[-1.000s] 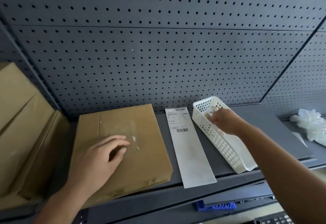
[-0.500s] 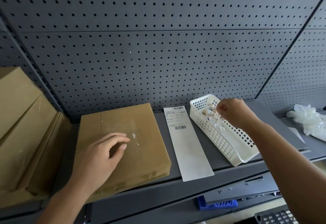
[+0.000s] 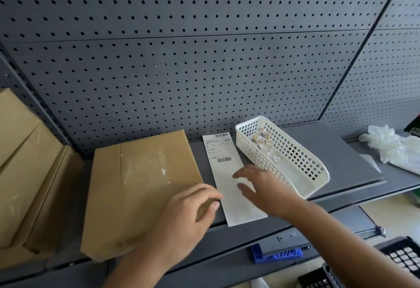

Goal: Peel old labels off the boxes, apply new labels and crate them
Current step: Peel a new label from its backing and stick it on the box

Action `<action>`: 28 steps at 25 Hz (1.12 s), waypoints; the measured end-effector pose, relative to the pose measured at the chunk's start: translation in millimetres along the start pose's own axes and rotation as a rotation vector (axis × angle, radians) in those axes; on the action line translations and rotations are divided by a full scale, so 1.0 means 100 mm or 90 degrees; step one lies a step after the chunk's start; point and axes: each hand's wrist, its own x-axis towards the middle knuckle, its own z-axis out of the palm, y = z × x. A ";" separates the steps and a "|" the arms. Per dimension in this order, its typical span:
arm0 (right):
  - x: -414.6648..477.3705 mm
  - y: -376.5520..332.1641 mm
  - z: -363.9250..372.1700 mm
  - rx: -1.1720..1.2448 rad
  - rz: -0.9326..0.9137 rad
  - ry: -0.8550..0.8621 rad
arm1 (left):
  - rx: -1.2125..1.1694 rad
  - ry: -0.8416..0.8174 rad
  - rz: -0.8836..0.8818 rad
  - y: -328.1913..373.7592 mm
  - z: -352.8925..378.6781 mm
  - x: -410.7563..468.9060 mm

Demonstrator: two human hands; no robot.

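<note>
It was a stockroom or shop back room: grey perforated metal panels (image 3: 204, 72) backed a steel shelf (image 3: 341, 151), brown cartons (image 3: 27, 162) stood stacked at the left, and a barcoded shipping label (image 3: 221, 151) lay mid-shelf.

Brown box (image 3: 136, 185) lying flat, residue patches on top; long white label sheet (image 3: 223, 169) just right, barcodes at far end.

Label strip (image 3: 223, 151): print past R hand (image 3: 266, 190) fingers too small to read; strip under them hid. Box (image 3: 136, 185) near corner hid under L hand (image 3: 181, 219) fingers.
</note>
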 end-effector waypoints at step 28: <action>0.73 0.53 0.75 0.026 0.077 0.156 | -0.045 0.004 -0.122 0.01 0.44 0.33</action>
